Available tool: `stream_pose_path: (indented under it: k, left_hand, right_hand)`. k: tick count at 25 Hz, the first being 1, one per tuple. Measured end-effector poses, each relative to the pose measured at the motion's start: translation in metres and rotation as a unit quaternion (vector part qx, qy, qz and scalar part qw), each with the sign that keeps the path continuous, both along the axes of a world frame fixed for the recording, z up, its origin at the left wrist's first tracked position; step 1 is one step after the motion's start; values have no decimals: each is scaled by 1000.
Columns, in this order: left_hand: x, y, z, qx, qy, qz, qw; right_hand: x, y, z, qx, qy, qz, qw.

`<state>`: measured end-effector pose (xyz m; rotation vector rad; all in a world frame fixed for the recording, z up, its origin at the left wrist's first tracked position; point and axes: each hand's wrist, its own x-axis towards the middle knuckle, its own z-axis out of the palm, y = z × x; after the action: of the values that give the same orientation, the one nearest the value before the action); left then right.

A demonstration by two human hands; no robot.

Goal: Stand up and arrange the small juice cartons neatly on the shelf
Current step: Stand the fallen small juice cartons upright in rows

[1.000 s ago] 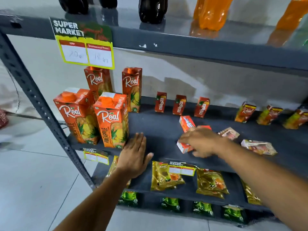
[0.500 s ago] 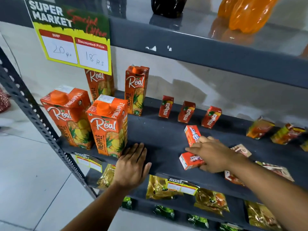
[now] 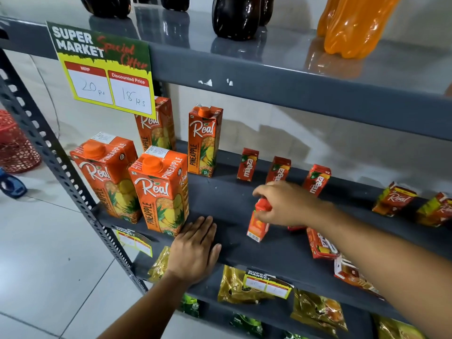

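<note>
My right hand (image 3: 288, 204) grips the top of a small red juice carton (image 3: 258, 225), which stands nearly upright on the dark shelf (image 3: 227, 196). My left hand (image 3: 195, 248) lies flat, fingers apart, on the shelf's front edge. Three small Maaza cartons (image 3: 247, 164) stand in a row at the back; my hand partly covers the middle one. Under my right forearm another small carton (image 3: 319, 244) lies flat, with a further one (image 3: 347, 271) beside it. Two small Real cartons (image 3: 395, 198) lean at the far right.
Several tall Real pineapple cartons (image 3: 160, 189) stand at the shelf's left. A price sign (image 3: 105, 69) hangs from the upper shelf, which holds dark and orange bottles (image 3: 352, 23). Golden packets (image 3: 239, 285) fill the shelf below. A perforated steel post (image 3: 56, 165) runs down the left.
My right hand has tipped the small carton from lying flat to standing upright and now holds its top. The left hand stayed flat on the shelf. The camera moved closer.
</note>
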<state>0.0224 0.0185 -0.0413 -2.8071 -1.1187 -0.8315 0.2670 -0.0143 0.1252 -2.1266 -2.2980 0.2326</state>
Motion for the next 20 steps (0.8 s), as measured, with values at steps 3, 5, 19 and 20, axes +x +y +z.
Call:
stream_pose_path:
  k: [3,5,19,20]
  left_hand:
    - [-1,-3,0,-1,7,9,1000]
    - [-1,-2,1,-2,11,14,1000]
    - [-1,-2,-1,5,18,19,1000]
    - [-1,-2,-1,6,14,17,1000]
  right_hand:
    - [-17,17,-7,43,8,-27,999]
    - [-16,24,-8,20,42,4,999]
    - [0,30,10,-78,-45,120,989]
    - [-2,31,11,-81,-67,93,990]
